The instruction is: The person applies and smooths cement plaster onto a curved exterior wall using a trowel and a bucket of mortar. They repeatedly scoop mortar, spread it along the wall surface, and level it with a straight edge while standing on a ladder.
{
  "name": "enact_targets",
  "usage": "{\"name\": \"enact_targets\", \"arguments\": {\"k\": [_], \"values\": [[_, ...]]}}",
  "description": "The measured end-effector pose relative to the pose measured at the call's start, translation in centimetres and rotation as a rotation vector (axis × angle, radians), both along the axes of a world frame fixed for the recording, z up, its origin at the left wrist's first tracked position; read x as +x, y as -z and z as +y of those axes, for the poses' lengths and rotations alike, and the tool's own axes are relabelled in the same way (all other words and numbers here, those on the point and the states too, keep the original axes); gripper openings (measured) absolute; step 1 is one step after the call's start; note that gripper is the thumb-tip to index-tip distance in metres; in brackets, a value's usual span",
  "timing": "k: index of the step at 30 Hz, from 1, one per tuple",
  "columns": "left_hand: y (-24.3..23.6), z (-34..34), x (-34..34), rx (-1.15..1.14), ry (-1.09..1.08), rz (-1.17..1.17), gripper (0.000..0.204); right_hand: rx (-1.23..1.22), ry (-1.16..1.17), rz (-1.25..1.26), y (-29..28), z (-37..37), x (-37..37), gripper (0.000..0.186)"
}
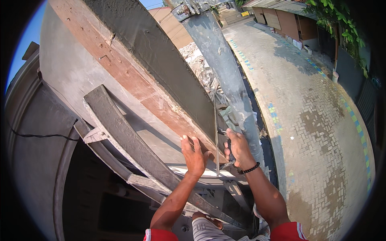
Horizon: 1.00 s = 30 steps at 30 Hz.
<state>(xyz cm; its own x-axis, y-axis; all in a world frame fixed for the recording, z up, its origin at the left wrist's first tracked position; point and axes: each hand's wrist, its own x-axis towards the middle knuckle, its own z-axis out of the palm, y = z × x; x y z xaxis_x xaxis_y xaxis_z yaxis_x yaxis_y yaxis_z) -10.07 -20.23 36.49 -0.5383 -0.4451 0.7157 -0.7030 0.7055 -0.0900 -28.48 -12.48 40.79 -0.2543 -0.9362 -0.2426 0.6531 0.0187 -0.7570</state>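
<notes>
My right hand point(239, 149) is closed round the handle of a plastering trowel point(217, 150). Its thin metal blade shows nearly edge-on, upright against the near end of a ledge of smooth grey cement point(169, 60). A long reddish-brown wooden board point(132, 86) runs along the ledge's left side, with a bent nail sticking out of it. Against the board's near end rests my left hand point(194, 157), fingers stretched out, holding nothing. The trowel's handle is mostly hidden by my right fingers.
A thick grey metal pole point(225, 68) with a clamp point(183, 10) rises just right of the ledge. A cement-smeared wooden frame like a ladder point(128, 144) leans at the left. Far below on the right lies a paved lane point(297, 120). Rubble point(197, 60) shows behind the pole.
</notes>
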Motion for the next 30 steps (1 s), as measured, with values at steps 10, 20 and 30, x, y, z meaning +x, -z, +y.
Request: {"name": "enact_targets", "arguments": {"k": [10,20,30], "values": [[0.2,0.3,-0.8,0.047,-0.034,-0.001,0.112,-0.444,-0.02,0.122,-18.5,-0.2,-0.3,0.026],[-4.5,2.5,2.2,0.059,0.002,-0.091,0.099,-0.484,0.034,0.114,-13.7,4.5,1.1,0.046],[-23.6,1.0,-0.1,-0.167,0.01,0.047,0.118,0.001,0.043,-0.134,-1.2,-0.2,0.4,0.027]]}}
